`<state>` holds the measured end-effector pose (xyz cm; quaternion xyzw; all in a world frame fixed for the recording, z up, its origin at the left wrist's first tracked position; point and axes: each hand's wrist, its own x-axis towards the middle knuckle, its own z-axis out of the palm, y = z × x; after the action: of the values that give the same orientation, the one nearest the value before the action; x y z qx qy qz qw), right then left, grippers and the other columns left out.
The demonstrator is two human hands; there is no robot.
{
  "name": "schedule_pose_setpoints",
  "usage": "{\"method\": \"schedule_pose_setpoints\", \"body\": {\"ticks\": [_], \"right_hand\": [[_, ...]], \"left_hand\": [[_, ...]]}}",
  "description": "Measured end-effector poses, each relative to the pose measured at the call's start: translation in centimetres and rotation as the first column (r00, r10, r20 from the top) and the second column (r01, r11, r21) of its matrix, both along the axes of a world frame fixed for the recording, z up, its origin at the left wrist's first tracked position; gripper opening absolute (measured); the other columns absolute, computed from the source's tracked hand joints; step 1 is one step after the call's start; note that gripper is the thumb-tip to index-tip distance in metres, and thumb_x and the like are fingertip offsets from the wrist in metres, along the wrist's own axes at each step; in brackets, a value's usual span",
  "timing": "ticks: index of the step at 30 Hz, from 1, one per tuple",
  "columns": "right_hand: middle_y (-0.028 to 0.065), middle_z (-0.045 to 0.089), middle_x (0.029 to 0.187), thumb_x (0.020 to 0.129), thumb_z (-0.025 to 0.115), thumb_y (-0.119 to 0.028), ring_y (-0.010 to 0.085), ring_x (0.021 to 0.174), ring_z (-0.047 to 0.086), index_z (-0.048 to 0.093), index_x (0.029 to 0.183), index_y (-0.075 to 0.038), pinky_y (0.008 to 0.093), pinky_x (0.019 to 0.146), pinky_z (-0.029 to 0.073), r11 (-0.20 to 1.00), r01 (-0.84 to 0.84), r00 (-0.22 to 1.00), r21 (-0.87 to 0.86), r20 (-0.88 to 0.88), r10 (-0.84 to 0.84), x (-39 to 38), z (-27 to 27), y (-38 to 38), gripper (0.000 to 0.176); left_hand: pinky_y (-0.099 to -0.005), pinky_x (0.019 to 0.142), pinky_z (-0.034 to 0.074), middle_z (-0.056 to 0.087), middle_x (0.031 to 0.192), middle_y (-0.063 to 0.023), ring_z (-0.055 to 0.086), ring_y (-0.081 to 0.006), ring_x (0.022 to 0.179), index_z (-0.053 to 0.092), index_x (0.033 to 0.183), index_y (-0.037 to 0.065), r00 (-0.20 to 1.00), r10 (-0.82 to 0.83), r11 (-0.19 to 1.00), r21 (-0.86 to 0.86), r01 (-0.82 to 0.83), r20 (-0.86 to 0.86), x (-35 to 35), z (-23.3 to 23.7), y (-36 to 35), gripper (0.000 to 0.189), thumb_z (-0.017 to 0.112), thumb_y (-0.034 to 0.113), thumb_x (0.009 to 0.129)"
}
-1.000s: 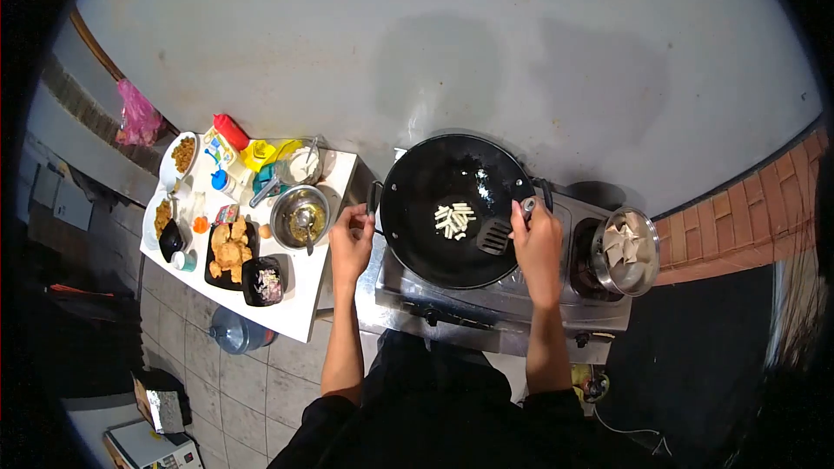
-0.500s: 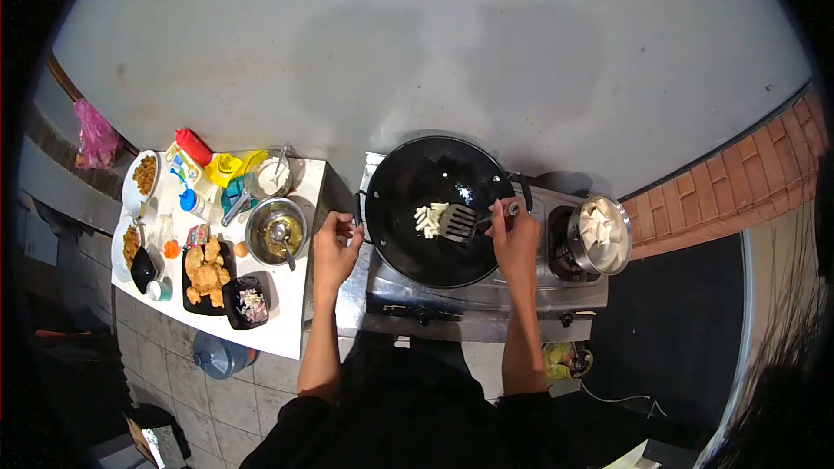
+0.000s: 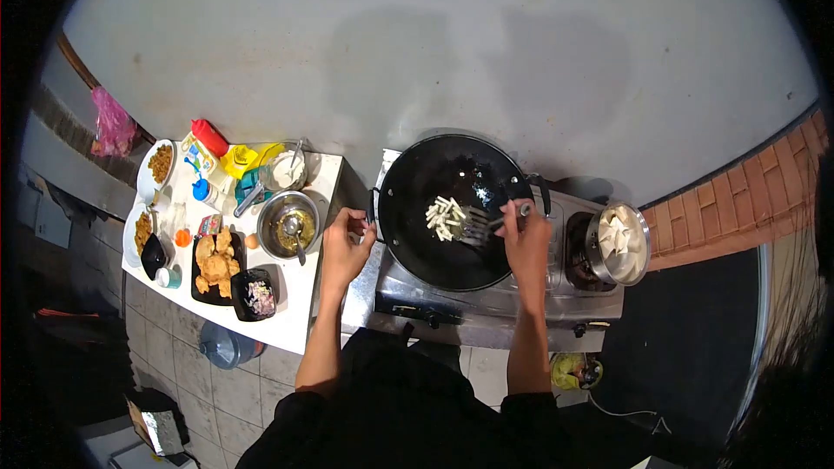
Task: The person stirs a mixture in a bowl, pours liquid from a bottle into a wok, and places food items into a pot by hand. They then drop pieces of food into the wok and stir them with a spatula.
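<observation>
The white strips [image 3: 445,215] lie in a loose heap a little left of the middle of the black wok [image 3: 434,267], which sits on the stove [image 3: 486,302] straight ahead of the person. They are between the two hands and clearly closer to the right one. The right hand [image 3: 526,239] is closed around the handle of a slotted spatula [image 3: 473,224]. Its long axis runs from that hand leftward across the wok, nearly level, so the blade rests just at the right edge of the heap, touching it or very close (the view is too small to say which). The strips seem to lie roughly side by side, but the direction of each one cannot be read. The left hand [image 3: 346,243] is at the wok's left rim, fingers curled shut at the small side handle, well apart from the strips. A steel pot [image 3: 593,254] holding pale pieces stands on the right burner, beyond the right hand. To the left, the white surface [image 3: 295,317] carries a steel bowl [image 3: 287,224] and several dishes.
</observation>
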<state>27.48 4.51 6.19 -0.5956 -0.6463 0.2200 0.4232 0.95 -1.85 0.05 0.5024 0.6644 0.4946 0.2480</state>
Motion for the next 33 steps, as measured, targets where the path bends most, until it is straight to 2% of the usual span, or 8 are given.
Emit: {"method": "schedule_pose_setpoints", "body": {"ticks": [2,8,11,16,22,26,30,33], "right_hand": [[0.0136,0.058,0.056,0.094,0.054,-0.015,0.0209,0.05,0.062,0.057,0.084,0.006,0.0313,0.046,0.045,0.996,-0.091,0.986,0.024,-0.135,0.094,-0.3,0.2,0.1,0.023],[0.0134,0.056,0.059,0.094,0.053,-0.015,0.0166,0.052,0.063,0.056,0.086,0.006,0.0296,0.046,0.045,1.0,-0.012,1.0,0.004,0.02,0.012,0.5,0.2,0.6,0.023],[0.0116,0.056,0.056,0.093,0.055,-0.012,0.016,0.052,0.062,0.056,0.088,0.006,0.0282,0.046,0.044,0.997,-0.078,0.981,0.024,-0.176,0.081,-0.3,0.9,0.2,0.019],[0.0115,0.057,0.057,0.093,0.055,-0.012,0.014,0.05,0.06,0.058,0.086,0.006,0.0275,0.046,0.043,0.999,0.028,0.993,-0.045,-0.115,-0.033,0.9,0.8,-0.2,0.02],[0.0129,0.059,0.059,0.093,0.056,-0.015,0.0145,0.05,0.06,0.058,0.085,0.005,0.028,0.046,0.044,0.998,-0.045,0.978,0.036,-0.202,0.051,1.1,1.2,-0.1,0.022],[0.0113,0.06,0.06,0.093,0.055,-0.018,0.0146,0.048,0.06,0.057,0.082,0.005,0.028,0.045,0.044,1.0,0.004,1.0,-0.023,-0.024,-0.005,1.5,-0.5,0.7,0.026],[0.0124,0.06,0.058,0.094,0.054,-0.019,0.0178,0.045,0.058,0.058,0.081,0.004,0.0301,0.044,0.044,0.999,-0.034,0.976,0.037,-0.215,0.041,0.7,-0.1,0.5,0.026],[0.0105,0.059,0.057,0.093,0.055,-0.019,0.0162,0.044,0.056,0.058,0.079,0.002,0.0297,0.044,0.043,0.998,-0.006,0.997,0.057,-0.078,0.01,1.5,-0.3,1.0,0.026]], "left_hand": [[-0.0252,0.055,0.043,0.061,0.071,-0.0064,0.057,-0.0122,0.063,0.058,0.093,-0.003,1.0,-0.008,1.0,-0.017,0.008,0.012,-0.2,0.0,0.1,0.022,0.069,0.006,0.077],[-0.0248,0.056,0.043,0.062,0.072,-0.0063,0.058,-0.0118,0.065,0.058,0.094,-0.003,0.999,-0.042,0.999,-0.029,0.041,-0.019,-0.6,0.2,0.1,0.023,0.07,0.005,0.076],[-0.0245,0.058,0.044,0.062,0.072,-0.0058,0.059,-0.0116,0.066,0.058,0.094,-0.003,0.998,-0.066,0.998,-0.024,0.066,0.002,-0.8,0.1,0.2,0.022,0.07,0.004,0.076],[-0.0241,0.059,0.044,0.062,0.073,-0.0054,0.059,-0.0111,0.068,0.057,0.094,-0.004,0.996,-0.084,0.996,-0.024,0.085,0.028,-0.9,0.1,0.2,0.022,0.069,0.003,0.077],[-0.0236,0.06,0.044,0.062,0.074,-0.0047,0.059,-0.0108,0.068,0.057,0.094,-0.003,0.992,-0.096,0.995,-0.033,0.099,0.079,-1.1,0.2,0.2,0.023,0.07,0.003,0.077],[-0.0237,0.06,0.044,0.062,0.073,-0.0046,0.058,-0.0108,0.068,0.057,0.094,-0.003,0.994,-0.099,0.995,-0.019,0.1,0.041,-1.2,-0.2,0.4,0.022,0.07,0.003,0.077],[-0.0243,0.06,0.044,0.061,0.073,-0.0055,0.058,-0.0114,0.067,0.057,0.093,-0.002,0.995,-0.089,0.995,-0.05,0.092,0.048,-1.1,-0.3,0.4,0.022,0.071,0.005,0.077],[-0.0255,0.06,0.045,0.061,0.072,-0.0063,0.059,-0.0124,0.067,0.057,0.092,-0.002,0.994,-0.092,0.995,-0.031,0.094,0.064,-1.2,-0.4,0.2,0.023,0.071,0.006,0.077]]}}
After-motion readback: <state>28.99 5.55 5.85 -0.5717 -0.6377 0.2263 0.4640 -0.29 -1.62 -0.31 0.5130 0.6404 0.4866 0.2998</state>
